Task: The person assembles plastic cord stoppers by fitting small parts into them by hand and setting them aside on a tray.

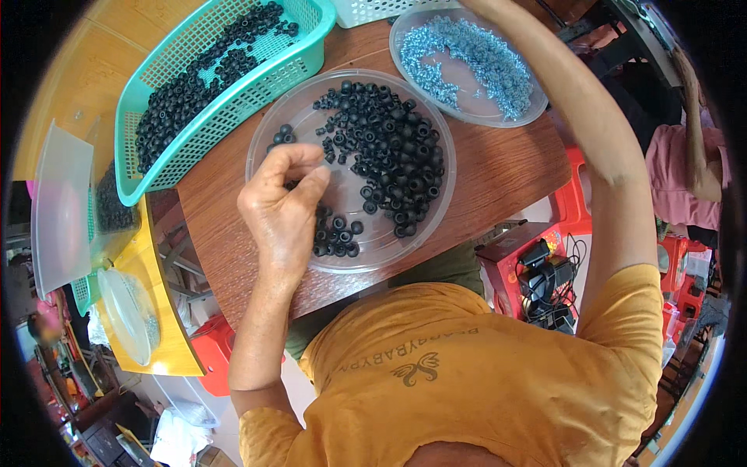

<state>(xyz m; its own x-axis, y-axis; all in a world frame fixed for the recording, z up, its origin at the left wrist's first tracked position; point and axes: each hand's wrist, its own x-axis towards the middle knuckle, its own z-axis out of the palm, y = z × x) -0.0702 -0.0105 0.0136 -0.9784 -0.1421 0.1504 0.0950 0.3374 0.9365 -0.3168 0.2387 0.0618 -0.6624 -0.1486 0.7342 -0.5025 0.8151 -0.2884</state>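
L hand (pixel 282 198): over L half of clear round tray (pixel 346 189), palm side hidden from view.
L fingers: curled, thumb tip close to forefinger; can't tell if a part's pinched btwn them.
R hand: past top edge, out of view, so can't tell its grip; only my R forearm (pixel 595 117) shows, crossing beside the blue tray.
Blk ring-like parts (pixel 401 144): in clear round tray, main heap on R side, smaller grp just below my L hand, a few more above it.
Blue tray (pixel 459 68): clear, round, upper R of the other, holds small lt-blue pcs (pixel 502 74).
Teal basket (pixel 233 123): upper L, slatted walls, more blk parts inside.
Worktop (pixel 506 167): brown woodgrain, under both trays.
Red box (pixel 498 272): lower R, beside worktop, w/ blk adapters + cables (pixel 545 284) on top.
Co-worker: far R, pink top (pixel 675 167).
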